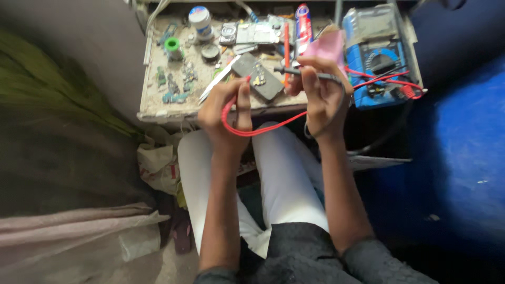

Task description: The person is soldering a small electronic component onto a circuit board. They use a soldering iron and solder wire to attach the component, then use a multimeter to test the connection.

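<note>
Over the edge of a small, worn workbench point(158, 108), the person is sitting with both hands raised above white-trousered knees. Their left hand point(227, 108) is curling its fingers closed around a red probe lead point(263, 129), pinching the probe near its tip, which is pointing at a dark grey phone point(258, 77) lying tilted on the bench; whether the tip is touching it cannot be told. Their right hand point(322, 94) is gripping a black probe point(305, 73) with closed fingers, the probe lying crosswise and aiming toward the same phone. Both leads are running to a blue multimeter point(381, 60) sitting at the bench's right end, just beside the right hand. A pink cloth point(329, 46) is showing behind the right hand's fingers. Farther back, a white jar point(200, 20) and a green spool point(172, 46) are standing among scattered small parts.
</note>
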